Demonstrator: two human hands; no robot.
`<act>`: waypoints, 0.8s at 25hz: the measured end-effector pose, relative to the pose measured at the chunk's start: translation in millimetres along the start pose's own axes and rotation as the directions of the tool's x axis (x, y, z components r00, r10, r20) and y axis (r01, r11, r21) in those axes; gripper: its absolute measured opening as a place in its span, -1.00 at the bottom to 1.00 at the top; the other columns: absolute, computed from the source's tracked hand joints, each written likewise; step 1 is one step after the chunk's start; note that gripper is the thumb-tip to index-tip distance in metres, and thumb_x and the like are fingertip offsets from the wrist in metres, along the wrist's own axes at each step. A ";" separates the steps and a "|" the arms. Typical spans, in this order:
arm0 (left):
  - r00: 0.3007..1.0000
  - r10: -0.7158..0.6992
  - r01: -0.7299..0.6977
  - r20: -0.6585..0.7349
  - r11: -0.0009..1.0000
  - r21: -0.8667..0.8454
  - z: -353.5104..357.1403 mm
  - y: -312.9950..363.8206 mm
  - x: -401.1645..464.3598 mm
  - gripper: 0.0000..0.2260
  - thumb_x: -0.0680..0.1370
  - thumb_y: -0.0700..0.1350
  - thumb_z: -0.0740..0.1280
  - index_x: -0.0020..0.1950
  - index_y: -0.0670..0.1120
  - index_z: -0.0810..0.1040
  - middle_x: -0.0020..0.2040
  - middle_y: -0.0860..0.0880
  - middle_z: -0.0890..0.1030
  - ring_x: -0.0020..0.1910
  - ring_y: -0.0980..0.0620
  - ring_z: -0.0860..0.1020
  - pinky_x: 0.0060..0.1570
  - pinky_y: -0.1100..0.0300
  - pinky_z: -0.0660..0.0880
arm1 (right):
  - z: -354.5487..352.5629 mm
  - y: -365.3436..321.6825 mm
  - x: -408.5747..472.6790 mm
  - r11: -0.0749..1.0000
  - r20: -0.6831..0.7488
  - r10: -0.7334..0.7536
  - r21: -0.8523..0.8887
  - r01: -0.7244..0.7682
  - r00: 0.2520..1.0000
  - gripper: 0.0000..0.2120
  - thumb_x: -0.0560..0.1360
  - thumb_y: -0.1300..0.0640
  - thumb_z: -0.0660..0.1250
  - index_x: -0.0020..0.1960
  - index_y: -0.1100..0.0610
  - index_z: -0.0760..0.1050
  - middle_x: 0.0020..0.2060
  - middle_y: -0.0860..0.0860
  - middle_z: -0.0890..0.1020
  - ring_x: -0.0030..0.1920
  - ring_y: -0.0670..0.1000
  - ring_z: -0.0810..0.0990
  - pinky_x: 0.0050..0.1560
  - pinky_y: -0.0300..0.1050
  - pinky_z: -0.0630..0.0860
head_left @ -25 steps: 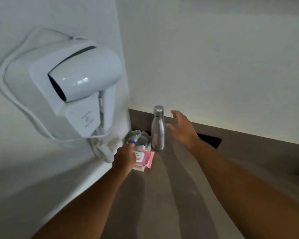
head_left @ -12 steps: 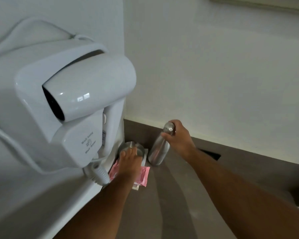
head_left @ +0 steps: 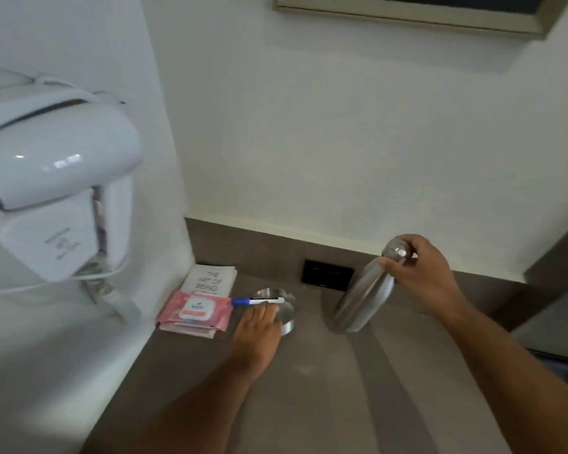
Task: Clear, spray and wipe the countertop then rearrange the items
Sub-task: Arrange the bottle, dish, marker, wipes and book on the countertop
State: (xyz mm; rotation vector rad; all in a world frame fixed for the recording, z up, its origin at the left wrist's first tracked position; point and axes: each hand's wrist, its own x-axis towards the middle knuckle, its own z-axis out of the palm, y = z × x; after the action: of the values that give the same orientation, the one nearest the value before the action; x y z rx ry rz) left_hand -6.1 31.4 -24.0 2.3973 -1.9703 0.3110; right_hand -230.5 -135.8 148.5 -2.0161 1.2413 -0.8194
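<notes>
While the left hand (head_left: 259,326) clamps the small steel dish (head_left: 281,311) low on the worktop (head_left: 309,388), a pen (head_left: 258,301) across its rim, the right hand (head_left: 420,270) pinches the tilted steel bottle (head_left: 364,299) by its neck; smooth, rigid, likely slippery, so its waist seems safer.

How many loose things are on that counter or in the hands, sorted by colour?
Silver: 2, bottle and dish
Pink: 1, wipes pack
White: 1, book
Blue and white: 1, pen
Total: 5
</notes>
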 end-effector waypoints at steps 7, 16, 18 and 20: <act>0.965 0.262 -0.261 0.008 0.963 -0.068 -20.5 167.5 63.6 -0.82 0.14 -0.05 0.58 -0.35 -0.03 0.65 -0.27 0.05 0.57 -0.27 0.05 0.58 -0.26 0.23 0.53 | -105.1 91.0 -2.8 0.968 -0.083 0.095 -0.223 -0.111 0.992 -0.51 0.40 0.14 0.48 0.29 -0.01 0.45 0.04 -0.08 0.57 0.00 -0.08 0.55 0.02 -0.26 0.41; 0.914 0.394 -0.382 0.098 0.916 -0.121 -16.9 293.9 112.6 -0.86 0.15 -0.08 0.56 -0.34 -0.01 0.68 -0.22 0.09 0.60 -0.21 0.12 0.60 -0.42 0.32 0.52 | -152.0 140.8 14.8 0.919 -0.214 0.148 -0.331 -0.214 0.966 -0.75 0.44 0.21 0.36 0.11 0.11 0.51 -0.19 -0.06 0.55 -0.17 -0.03 0.53 -0.11 -0.17 0.46; 0.913 0.391 -0.375 0.114 0.917 -0.137 -7.3 303.6 114.6 -0.90 0.23 -0.11 0.53 -0.29 -0.03 0.69 -0.13 0.07 0.61 -0.13 0.10 0.61 -0.41 0.29 0.55 | -151.9 142.6 18.1 0.884 -0.206 0.146 -0.412 -0.221 0.968 -0.89 0.45 0.21 0.32 -0.02 0.13 0.49 -0.20 0.01 0.56 -0.21 0.02 0.53 -0.18 -0.10 0.50; 0.911 0.396 -0.382 0.115 0.915 -0.127 3.8 307.6 116.8 -0.92 0.30 -0.12 0.48 -0.23 -0.03 0.70 -0.05 0.06 0.61 -0.06 0.09 0.60 -0.35 0.26 0.57 | -152.9 145.3 20.4 0.818 -0.186 0.141 -0.532 -0.220 0.972 -0.95 0.47 0.18 0.32 -0.09 0.13 0.45 -0.17 0.04 0.54 -0.20 0.05 0.52 -0.24 -0.09 0.46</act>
State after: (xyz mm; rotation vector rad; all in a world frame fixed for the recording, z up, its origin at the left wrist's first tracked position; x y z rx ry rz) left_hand -283.8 -144.3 -41.5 1.9987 -2.4585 0.0451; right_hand -417.0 -235.3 133.8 -2.2503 1.8917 -0.5517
